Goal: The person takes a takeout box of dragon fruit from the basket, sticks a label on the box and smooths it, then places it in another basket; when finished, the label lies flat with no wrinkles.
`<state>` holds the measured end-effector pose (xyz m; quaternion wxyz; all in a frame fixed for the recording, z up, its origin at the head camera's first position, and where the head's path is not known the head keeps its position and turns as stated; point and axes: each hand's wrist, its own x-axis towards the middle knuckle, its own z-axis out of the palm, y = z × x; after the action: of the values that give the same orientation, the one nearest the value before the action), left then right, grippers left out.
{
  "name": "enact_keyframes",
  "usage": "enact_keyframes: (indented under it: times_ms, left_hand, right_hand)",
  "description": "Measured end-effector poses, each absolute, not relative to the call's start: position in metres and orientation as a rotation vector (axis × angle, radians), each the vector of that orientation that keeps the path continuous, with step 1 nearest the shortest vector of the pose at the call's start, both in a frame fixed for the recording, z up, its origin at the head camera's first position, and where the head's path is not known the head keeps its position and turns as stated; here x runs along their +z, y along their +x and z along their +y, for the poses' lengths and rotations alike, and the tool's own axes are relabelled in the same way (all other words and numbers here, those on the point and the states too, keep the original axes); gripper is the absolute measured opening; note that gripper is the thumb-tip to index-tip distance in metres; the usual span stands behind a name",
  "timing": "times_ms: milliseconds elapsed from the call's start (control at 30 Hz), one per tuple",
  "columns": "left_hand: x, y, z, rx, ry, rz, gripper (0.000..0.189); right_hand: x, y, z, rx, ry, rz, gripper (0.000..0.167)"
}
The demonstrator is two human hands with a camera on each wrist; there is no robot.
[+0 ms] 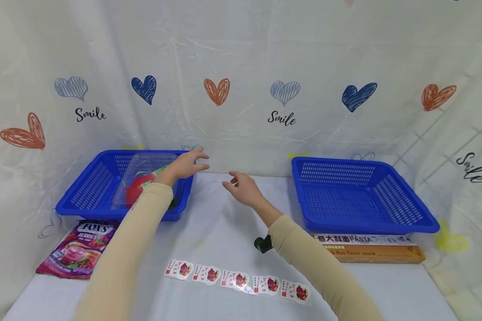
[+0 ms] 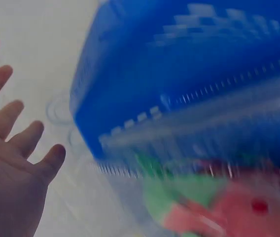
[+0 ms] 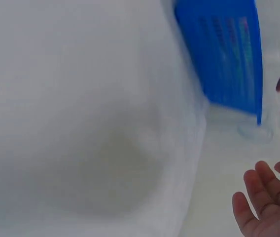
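Note:
My left hand is over the right rim of the left blue basket, its fingers spread and holding nothing. Inside that basket lies a clear plastic box with red and green contents, which look like dragon fruit; the left forearm covers part of it. The same contents show blurred in the left wrist view. My right hand hovers over the white table between the two baskets, fingers loosely bent around nothing. In the right wrist view its fingers are apart, below the left hand.
Another blue basket stands on the right, behind a pasta box. A purple candy bag lies at the front left. A strip of several fruit stickers lies near the front. A small black object sits beside the right sleeve.

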<state>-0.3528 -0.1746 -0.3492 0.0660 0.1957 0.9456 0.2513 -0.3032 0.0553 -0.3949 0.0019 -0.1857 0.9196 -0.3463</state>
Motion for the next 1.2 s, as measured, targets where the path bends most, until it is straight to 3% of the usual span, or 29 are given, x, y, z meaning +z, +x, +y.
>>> enact_keyframes:
  times_ms: [233, 467, 1200]
  left_hand:
    - [-0.34, -0.343, -0.231, 0.879, 0.369, 2.865, 0.053]
    - [-0.336, -0.331, -0.269, 1.033, 0.188, 2.831, 0.059]
    - [-0.344, -0.3, -0.347, 0.993, 0.018, 2.84, 0.074]
  right_hand:
    - [-0.401, -0.28, 0.007, -1.129, -0.773, 2.731, 0.054]
    - [-0.409, -0.271, -0.02, -1.217, -0.727, 2.617, 0.056]
    - [-0.415, -0.267, -0.039, -1.27, -0.708, 2.522, 0.055]
